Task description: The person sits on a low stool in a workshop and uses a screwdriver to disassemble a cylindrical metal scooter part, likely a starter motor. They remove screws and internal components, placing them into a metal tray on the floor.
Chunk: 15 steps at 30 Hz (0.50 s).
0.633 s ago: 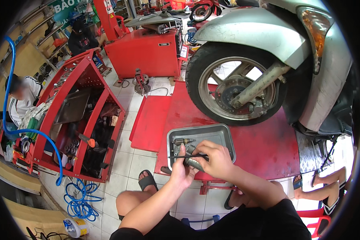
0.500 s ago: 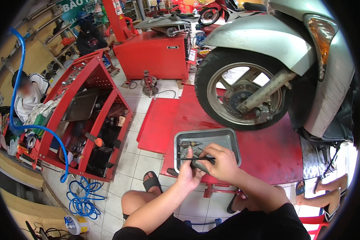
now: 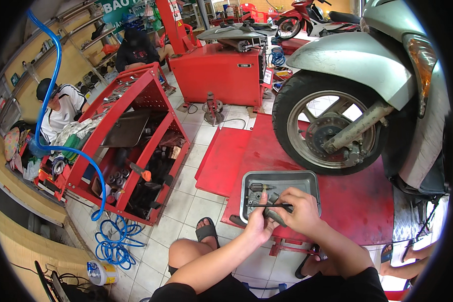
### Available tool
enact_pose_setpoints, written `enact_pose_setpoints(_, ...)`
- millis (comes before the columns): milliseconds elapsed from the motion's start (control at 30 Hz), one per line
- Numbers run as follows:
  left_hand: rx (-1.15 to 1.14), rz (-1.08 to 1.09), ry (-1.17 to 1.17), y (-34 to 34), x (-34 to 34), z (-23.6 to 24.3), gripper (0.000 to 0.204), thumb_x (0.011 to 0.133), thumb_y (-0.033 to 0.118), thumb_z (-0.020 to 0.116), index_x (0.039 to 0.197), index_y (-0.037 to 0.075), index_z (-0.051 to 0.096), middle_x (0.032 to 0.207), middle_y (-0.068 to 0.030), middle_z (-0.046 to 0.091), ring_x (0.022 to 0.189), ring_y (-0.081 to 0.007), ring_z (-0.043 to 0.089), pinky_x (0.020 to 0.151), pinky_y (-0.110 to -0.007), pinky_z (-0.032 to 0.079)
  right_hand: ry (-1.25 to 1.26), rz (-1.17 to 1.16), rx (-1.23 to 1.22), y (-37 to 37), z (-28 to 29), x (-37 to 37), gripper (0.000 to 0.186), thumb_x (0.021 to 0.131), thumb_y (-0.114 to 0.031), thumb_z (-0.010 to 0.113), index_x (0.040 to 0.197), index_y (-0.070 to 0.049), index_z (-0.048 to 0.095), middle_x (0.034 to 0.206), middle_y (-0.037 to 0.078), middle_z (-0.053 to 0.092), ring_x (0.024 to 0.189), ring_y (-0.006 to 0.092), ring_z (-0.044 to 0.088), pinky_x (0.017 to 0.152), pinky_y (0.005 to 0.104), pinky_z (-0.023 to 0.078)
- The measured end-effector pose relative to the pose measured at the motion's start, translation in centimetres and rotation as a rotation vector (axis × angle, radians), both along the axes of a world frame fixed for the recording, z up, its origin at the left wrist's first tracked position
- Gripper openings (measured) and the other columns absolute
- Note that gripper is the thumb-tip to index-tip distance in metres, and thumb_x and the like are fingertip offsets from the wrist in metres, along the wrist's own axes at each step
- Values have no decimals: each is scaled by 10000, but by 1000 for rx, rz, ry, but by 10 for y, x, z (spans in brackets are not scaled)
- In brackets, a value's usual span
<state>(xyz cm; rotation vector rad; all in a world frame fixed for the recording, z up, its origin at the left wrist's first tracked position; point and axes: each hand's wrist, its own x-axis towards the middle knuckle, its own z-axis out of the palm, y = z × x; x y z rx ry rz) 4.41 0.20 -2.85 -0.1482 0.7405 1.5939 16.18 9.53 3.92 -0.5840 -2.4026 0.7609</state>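
Over the near side of a grey metal tray (image 3: 297, 177), both my hands are close together. My left hand (image 3: 259, 227) is closed around a grey metal part (image 3: 275, 216), its thumb pointing up. In the fingers of my right hand (image 3: 303, 214) is a thin dark rod-shaped tool (image 3: 261, 205), lying level across the left thumb and above the part. Whether its tip touches the part cannot be told. Inside the tray lie a small cylindrical metal piece (image 3: 259, 186) and several small metal bits, partly covered by my hands.
The tray rests on a red lift platform (image 3: 355, 201), close to the front wheel (image 3: 327, 126) of a silver scooter. To the left stands a red tool cart (image 3: 136, 108); a blue hose (image 3: 117, 241) coils on the floor. Two people sit behind the cart; another person's legs (image 3: 412, 261) show at right.
The whole view has shifted, so the scene sits farther right and slightly lower. My hands keep much the same hold on the part and the rod-shaped tool.
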Motion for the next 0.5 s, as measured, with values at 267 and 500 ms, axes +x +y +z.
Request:
enact_pose_setpoints(267,7,15,-9,1,2,5,482,934,543,636,1183,135,580,1085,-47,652,960,-202,655,865,-430,563,-27,-16,-25,-4,10,-2,241,732,-240,839,821,-64,700,859,63,663,726,311,673,615,398,508)
enact_pose_setpoints(500,52,-40,-80,1,1,-13,483,941,559,614,1146,123,592,1048,-46,663,950,-208,665,900,-439,547,-17,-14,-15,-1,1,-1,261,724,-246,846,824,-55,699,855,71,663,736,307,675,626,389,512)
